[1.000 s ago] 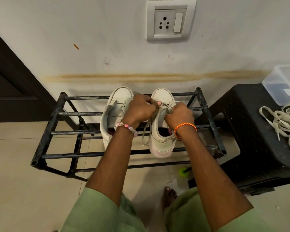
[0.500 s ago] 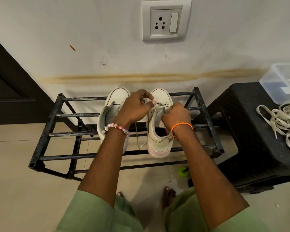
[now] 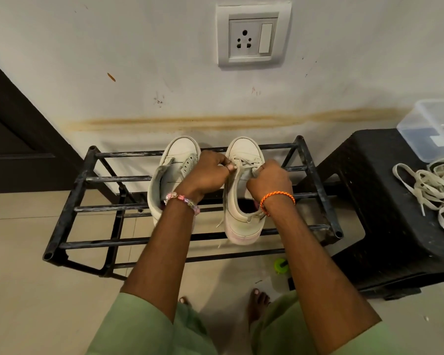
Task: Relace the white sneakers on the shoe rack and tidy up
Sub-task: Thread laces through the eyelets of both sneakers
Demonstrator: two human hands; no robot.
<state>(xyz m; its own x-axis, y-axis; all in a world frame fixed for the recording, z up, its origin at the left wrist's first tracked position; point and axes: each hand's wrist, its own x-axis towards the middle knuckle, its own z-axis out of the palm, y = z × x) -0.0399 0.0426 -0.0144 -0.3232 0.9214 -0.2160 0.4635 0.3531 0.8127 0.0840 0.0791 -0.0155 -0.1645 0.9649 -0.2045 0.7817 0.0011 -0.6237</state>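
Together, left hand (image 3: 210, 172) and right hand (image 3: 268, 181) pinch one lace (image 3: 244, 162) on the right of two sneakers (image 3: 244, 190).

No text, brand, number or sign can be read anywhere in the head view. The white sneakers (image 3: 244, 190) on the shoe rack (image 3: 69, 213) show plain uppers with no logo or lettering that can be made out, and the wall socket plate (image 3: 253, 34) at twelve o'clock carries only its pin holes and a blank switch. The clear plastic box (image 3: 431, 129) at three o'clock bears a pale patch that may be a label, too blurred to read, and small dark scribbles on the wall (image 3: 159, 100) form no legible word.
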